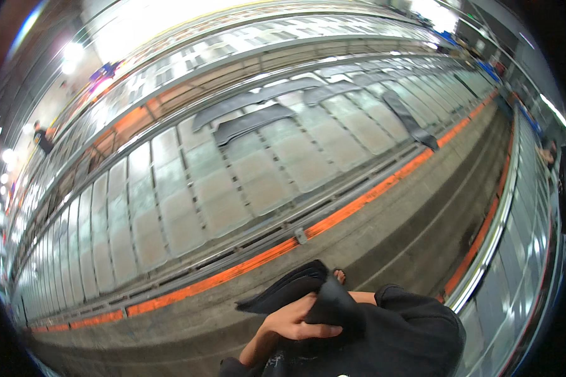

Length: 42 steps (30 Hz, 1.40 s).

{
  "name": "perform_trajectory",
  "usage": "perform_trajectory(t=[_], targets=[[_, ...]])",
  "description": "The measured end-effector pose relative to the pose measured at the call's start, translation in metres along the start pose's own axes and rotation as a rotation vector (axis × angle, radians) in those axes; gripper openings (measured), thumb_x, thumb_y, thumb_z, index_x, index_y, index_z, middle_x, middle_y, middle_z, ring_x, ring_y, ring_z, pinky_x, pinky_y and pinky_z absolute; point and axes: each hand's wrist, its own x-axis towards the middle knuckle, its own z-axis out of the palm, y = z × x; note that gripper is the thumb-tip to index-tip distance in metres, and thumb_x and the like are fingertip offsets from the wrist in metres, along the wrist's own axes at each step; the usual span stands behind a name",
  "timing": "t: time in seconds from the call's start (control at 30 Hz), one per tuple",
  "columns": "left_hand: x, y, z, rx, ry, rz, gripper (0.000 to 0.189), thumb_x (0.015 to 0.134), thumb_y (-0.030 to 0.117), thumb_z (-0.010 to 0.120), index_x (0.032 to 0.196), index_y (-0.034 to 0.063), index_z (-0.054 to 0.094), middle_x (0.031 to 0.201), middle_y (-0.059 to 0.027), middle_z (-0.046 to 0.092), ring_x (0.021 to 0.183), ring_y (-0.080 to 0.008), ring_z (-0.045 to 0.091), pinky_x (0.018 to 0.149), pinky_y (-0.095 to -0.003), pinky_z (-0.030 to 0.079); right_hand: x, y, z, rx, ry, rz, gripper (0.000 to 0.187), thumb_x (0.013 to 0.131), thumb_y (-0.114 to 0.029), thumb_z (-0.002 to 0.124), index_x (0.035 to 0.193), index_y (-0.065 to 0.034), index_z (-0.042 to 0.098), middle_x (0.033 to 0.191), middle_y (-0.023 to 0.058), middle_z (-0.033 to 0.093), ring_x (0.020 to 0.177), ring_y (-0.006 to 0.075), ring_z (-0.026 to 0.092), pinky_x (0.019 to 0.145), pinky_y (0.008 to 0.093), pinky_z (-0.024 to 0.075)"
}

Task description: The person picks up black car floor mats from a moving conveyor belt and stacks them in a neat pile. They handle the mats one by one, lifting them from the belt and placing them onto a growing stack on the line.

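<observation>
My left hand (298,321) is closed around a stack of dark, flexible fabric-like pieces (287,287), held against my front. The stack fans out to the left, and one dark flap (335,306) folds over beside my fingers. My right forearm (362,297) comes out of a black sleeve and passes behind that flap, which hides most or all of my right hand. A small skin-coloured tip shows above the flap; whether it is fingers or toes I cannot tell. Beyond the stack, a long table carries rows of pale rectangular plates (226,207), with similar dark pieces (254,122) lying across some.
An orange strip (358,205) with a metal bracket (301,235) runs along the table's near edge. One dark piece (408,120) reaches over that edge. A concrete aisle (405,235) separates it from another long table (504,264) at right. People stand at far left (42,137) and far right (548,153).
</observation>
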Motion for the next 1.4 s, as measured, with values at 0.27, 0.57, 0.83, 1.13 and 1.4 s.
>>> perform_trajectory(t=[0.27, 0.57, 0.83, 1.13, 1.4], targets=[[0.200, -0.033, 0.092, -0.169, -0.272, -0.295, 0.038, 0.077, 0.009, 0.071, 0.110, -0.0051, 0.059, 0.108, -0.0132, 0.062, 0.107, -0.0218, 0.055, 0.093, -0.0317, 0.039, -0.119, -0.067, -0.165, 0.244, 0.337, -0.610, 0.034, 0.077, -0.032, 0.070, 0.099, -0.0068, 0.068, 0.094, 0.0070, 0.069, 0.088, 0.0224, 0.064, 0.081, 0.0369, 0.0519], [0.389, -0.105, 0.165, -0.442, -0.215, -0.676, 0.060, 0.073, 0.006, 0.071, 0.128, -0.0040, 0.049, 0.123, -0.0110, 0.056, 0.120, -0.0218, 0.048, 0.102, -0.0341, 0.034, -0.271, -0.081, -0.491, 1.064, 0.546, -1.168, 0.038, 0.081, -0.033, 0.071, 0.110, -0.0084, 0.064, 0.110, 0.0075, 0.066, 0.100, 0.0235, 0.063, 0.088, 0.0403, 0.0507], [0.538, -0.171, 0.193, -0.284, -0.564, -0.759, 0.067, 0.077, 0.015, 0.073, 0.133, -0.0038, 0.043, 0.125, -0.0113, 0.053, 0.122, -0.0212, 0.044, 0.102, -0.0352, 0.033, -0.316, -0.038, -0.587, 1.071, 0.869, -1.348, 0.038, 0.087, -0.024, 0.065, 0.117, -0.0033, 0.059, 0.114, 0.0095, 0.064, 0.101, 0.0254, 0.062, 0.090, 0.0389, 0.0503], [0.721, -0.248, 0.167, -0.250, -0.580, -0.540, 0.063, 0.080, 0.023, 0.073, 0.130, -0.0052, 0.047, 0.118, -0.0090, 0.056, 0.114, -0.0180, 0.048, 0.097, -0.0297, 0.036, -0.340, -0.219, -0.686, 0.934, 0.868, -1.362, 0.036, 0.088, -0.024, 0.062, 0.116, -0.0007, 0.060, 0.106, 0.0117, 0.066, 0.095, 0.0246, 0.064, 0.084, 0.0369, 0.0523], [0.865, -0.248, 0.099, 0.114, -0.520, -0.593, 0.069, 0.081, 0.032, 0.075, 0.133, -0.0034, 0.046, 0.126, -0.0117, 0.056, 0.117, -0.0191, 0.050, 0.099, -0.0322, 0.039, -0.417, -0.441, -0.764, 0.521, 1.274, -1.344, 0.050, 0.082, -0.020, 0.073, 0.122, 0.0029, 0.055, 0.117, 0.0115, 0.061, 0.101, 0.0253, 0.062, 0.085, 0.0378, 0.0531]])
